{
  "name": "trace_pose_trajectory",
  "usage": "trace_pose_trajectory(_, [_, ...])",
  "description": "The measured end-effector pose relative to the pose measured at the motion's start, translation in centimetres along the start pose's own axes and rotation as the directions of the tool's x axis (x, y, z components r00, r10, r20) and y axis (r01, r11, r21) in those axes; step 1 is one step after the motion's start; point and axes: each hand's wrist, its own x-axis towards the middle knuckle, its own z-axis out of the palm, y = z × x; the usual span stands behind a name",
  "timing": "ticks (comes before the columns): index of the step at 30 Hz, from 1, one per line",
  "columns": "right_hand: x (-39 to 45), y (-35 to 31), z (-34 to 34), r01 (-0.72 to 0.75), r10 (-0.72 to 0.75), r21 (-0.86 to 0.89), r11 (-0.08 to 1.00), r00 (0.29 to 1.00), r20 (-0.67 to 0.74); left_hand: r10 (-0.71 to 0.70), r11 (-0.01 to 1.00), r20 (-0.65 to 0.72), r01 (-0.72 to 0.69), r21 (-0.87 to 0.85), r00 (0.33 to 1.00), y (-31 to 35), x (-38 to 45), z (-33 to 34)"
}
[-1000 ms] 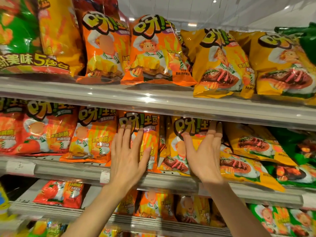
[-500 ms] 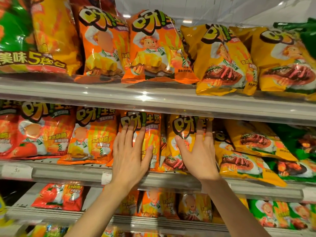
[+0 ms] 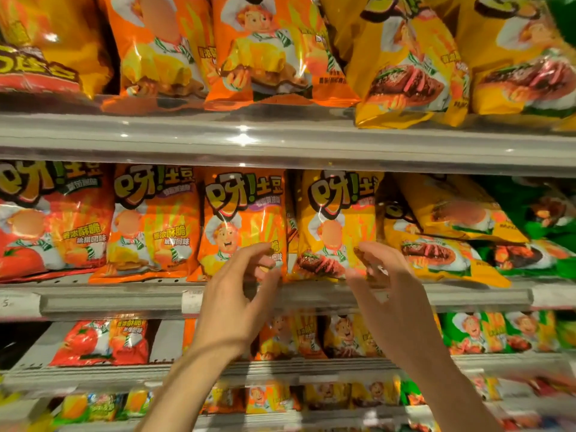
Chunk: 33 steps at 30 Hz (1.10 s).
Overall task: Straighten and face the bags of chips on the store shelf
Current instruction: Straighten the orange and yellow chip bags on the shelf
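Curling loosely and holding nothing, the left hand (image 3: 241, 294) and right hand (image 3: 385, 286) hover just before the orange bag (image 3: 243, 219) and yellow bag (image 3: 335, 219) upright on the middle shelf (image 3: 124, 299). A careless tug could tip the slumped yellow bags (image 3: 448, 241) alongside forward.

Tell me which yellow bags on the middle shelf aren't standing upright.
The two yellow steak bags right of the right hand lie tilted and overlapping. The yellow bag beside them stands upright, facing front.
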Motion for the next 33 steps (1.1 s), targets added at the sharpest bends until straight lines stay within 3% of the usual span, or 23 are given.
trace_pose_trajectory(4, [-2.5, 0.9, -1.8, -0.192, 0.171, 0.177, 0.965, 0.977, 0.128, -0.186, 0.94, 0.04, 0.19, -0.284, 0.982, 1.5, -1.7, 2.4])
trace_pose_trajectory(7, [-3.7, 3.0, -3.6, -0.293, 0.266, 0.249, 0.923, 0.954, 0.135, -0.252, 0.866, 0.076, 0.26, -0.426, 0.965, 2.8, -2.7, 4.5])
trace_pose_trajectory(15, [-3.1, 9.5, -11.1, -0.33, 0.327, 0.32, 0.888, 0.943, 0.066, -0.204, 0.89, 0.015, 0.192, -0.413, 0.979, 6.5, -2.9, 10.4])
trace_pose_trajectory(25, [1.1, 15.5, -20.2, -0.262, 0.221, 0.355, 0.897, 0.963, 0.152, -0.144, 0.961, -0.114, 0.111, -0.253, 0.983, 14.9, -1.1, 18.2])
trace_pose_trajectory(30, [3.4, 16.3, -21.6, -0.134, 0.099, 0.304, 0.943, 0.987, 0.126, -0.127, 0.992, -0.065, 0.127, -0.007, 0.99, 16.3, 2.4, 20.5])
trace_pose_trajectory(33, [4.4, 16.5, -21.4, -0.139, 0.109, 0.29, 0.947, 0.987, 0.117, -0.137, 0.974, -0.015, 0.138, 0.179, 0.99, 16.5, 5.1, 21.6])
